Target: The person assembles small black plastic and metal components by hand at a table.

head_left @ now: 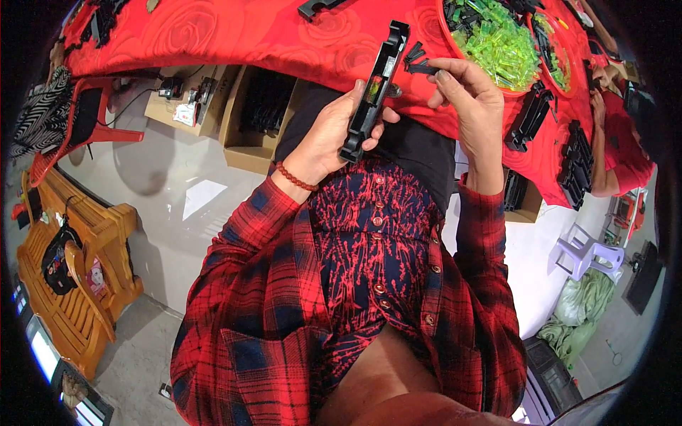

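Note:
My left hand (339,128) is closed around a long black plastic housing (375,92), held tilted above my lap near the table edge. Something yellow-green shows inside the housing's open channel. Just to its right, my right hand (465,92) pinches a small, dark, narrow plastic piece (423,69) between thumb and forefinger. Several similar small black pieces (414,52) lie on the red tablecloth (298,32) beside those fingertips. A round red tray (455,42) heaped with translucent green plastic pieces (497,53) stands beyond my right hand.
More black housings (529,117) lie at the table's right, near another person's arm (602,142). A second red tray (570,78) holds black and green parts. Below the table's edge stands a cardboard box (249,153) of black parts. A red chair (96,113) is at left.

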Tool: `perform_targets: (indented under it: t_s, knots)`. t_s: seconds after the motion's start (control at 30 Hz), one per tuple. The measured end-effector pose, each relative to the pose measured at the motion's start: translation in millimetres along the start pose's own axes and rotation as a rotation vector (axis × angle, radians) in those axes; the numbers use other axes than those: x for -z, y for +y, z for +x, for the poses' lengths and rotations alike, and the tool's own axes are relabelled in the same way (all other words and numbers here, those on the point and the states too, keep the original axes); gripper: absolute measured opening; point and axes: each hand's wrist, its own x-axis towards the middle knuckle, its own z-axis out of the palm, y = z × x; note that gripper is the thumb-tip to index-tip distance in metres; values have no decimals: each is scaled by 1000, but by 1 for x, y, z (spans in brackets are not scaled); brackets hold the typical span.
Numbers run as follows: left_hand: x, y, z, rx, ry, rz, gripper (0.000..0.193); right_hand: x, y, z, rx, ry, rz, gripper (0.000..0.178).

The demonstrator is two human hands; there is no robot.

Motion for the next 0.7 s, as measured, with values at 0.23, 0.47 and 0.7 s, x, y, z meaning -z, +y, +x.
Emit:
perform_targets:
  t_s: [0.23,0.47,0.7]
  knots:
    - [-3,-1,-1,-8,44,57,51,-2,-2,-4,-87,-7,54,20]
    - [0,4,-2,-20,-100,-167,47,1,1,-9,-128,-98,128,19]
    - [-7,10,-3,4,-88,-38,27,-4,1,-17,40,-139,-13,16]
